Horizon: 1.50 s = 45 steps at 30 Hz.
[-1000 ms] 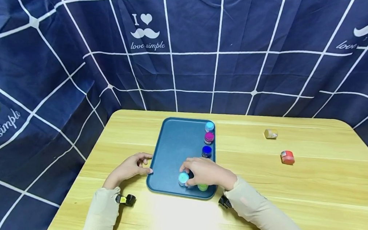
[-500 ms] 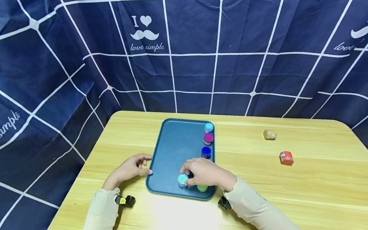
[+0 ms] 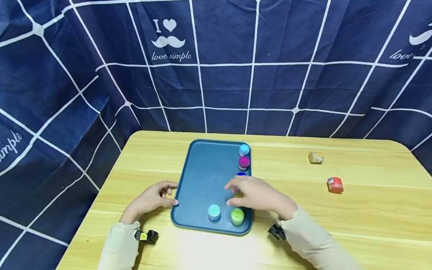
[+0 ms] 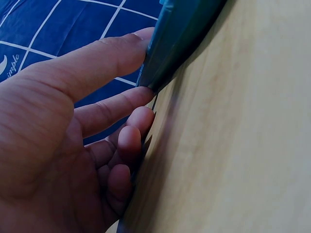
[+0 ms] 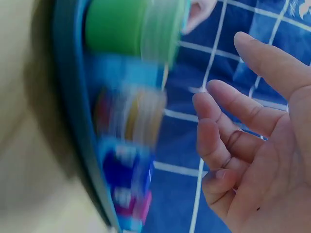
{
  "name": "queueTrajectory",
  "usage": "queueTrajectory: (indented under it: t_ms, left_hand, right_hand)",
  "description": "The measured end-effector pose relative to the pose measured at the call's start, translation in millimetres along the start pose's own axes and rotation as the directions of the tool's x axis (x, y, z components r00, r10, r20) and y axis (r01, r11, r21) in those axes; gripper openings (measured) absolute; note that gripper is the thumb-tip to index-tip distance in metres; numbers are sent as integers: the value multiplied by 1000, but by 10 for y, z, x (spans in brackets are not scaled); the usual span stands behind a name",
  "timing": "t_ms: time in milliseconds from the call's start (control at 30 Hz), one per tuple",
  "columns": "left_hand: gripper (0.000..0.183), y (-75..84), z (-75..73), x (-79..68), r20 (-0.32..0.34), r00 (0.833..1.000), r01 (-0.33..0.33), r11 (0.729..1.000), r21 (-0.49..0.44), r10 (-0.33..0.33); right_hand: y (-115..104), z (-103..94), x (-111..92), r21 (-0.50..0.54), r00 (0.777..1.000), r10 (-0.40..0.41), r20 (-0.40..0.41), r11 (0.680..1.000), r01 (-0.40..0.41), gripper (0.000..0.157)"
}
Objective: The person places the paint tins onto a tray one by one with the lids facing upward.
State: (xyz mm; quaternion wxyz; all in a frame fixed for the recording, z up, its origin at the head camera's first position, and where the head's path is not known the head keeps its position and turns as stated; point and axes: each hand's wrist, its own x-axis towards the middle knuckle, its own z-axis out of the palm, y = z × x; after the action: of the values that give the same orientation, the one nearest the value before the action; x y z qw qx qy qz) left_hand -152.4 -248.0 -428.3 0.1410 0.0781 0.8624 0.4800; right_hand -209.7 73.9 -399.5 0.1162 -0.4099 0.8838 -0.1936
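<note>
A dark blue tray [image 3: 201, 172] holds several small coloured jars. My left hand [image 3: 152, 199] is at its left side, thumb and index fingertips touching the rim. My right hand [image 3: 257, 194] is over the tray's right side, fingers apart and nothing between them. A light blue jar [image 3: 214, 212] stands upright near the front of the tray, left of a green jar [image 3: 237, 216]. Behind the green one is a golden-brown jar [image 5: 131, 114], mostly hidden by my right hand in the head view. Dark blue [image 3: 241, 174], magenta [image 3: 243, 163] and another light blue jar [image 3: 244, 149] continue that row.
On the wooden table [image 3: 286, 252], right of the tray, a yellowish jar [image 3: 316, 158] and a red jar [image 3: 335, 185] lie on their sides. A navy curtain [image 3: 224, 84] with white lines hangs behind the table and at its left.
My right hand has let go of the light blue jar near the front and moved right and slightly back, uncovering the green jar. The left hand stays at the tray's edge.
</note>
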Motion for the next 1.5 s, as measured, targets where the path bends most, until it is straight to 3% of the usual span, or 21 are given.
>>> queueTrajectory:
  t_ms: [200,400,600,1000,1233,1500]
  left_hand:
    - [54,-169,22,79,-4,1000,25,1000,3,-25]
    - [57,-382,30,165,-7,1000,25,1000,-2,-25]
    - [59,-396,23,164,2,1000,30,999,-17,-30]
    - [60,-398,37,169,0,998,57,998,-13,-57]
    - [59,-395,40,178,-3,998,60,998,-14,-60]
    - [57,-403,39,170,-12,998,65,998,0,-65]
  right_hand:
    - [288,-254,-277,17,989,102,-103,995,-100,40]
    - [617,-437,-591,37,955,219,-198,976,-216,41]
    - [861,-553,-891,96,914,308,-265,951,-293,43]
    - [1177,-618,-1318,224,841,414,-348,908,-354,41]
    - [1304,-617,-1487,239,809,464,-361,884,-401,44]
    - [1437,-600,-1636,259,786,502,-360,864,-432,48]
